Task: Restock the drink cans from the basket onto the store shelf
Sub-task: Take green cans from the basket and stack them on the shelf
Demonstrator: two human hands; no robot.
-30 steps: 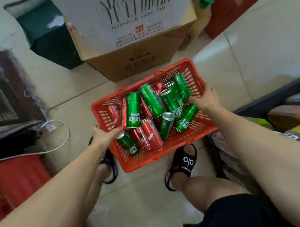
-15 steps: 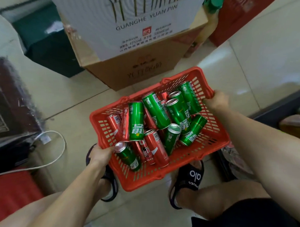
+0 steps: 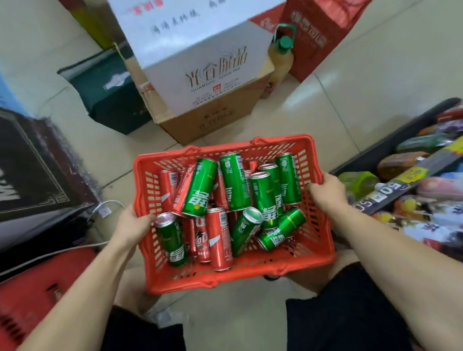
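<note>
I log the red basket [image 3: 318, 225] held above the tiled floor [image 3: 359, 88], higher and nearer the camera than half a second ago — the sandals seen under it then are now hidden. Left hand [image 3: 133, 225] grips the left rim, fingers curled over the edge; right hand [image 3: 327, 191] grips the right rim the same way. Both grips are unchanged from the earlier frames. Inside, green cans [image 3: 234, 180] and red cans [image 3: 219, 240] lie jumbled on their sides, in roughly the same arrangement as before. The store shelf [image 3: 419, 168] of packaged goods now shows at right, just beside the basket — more of it than earlier. Cardboard box [image 3: 208, 122] with a white box [image 3: 198, 50] on top stands beyond the basket.
</note>
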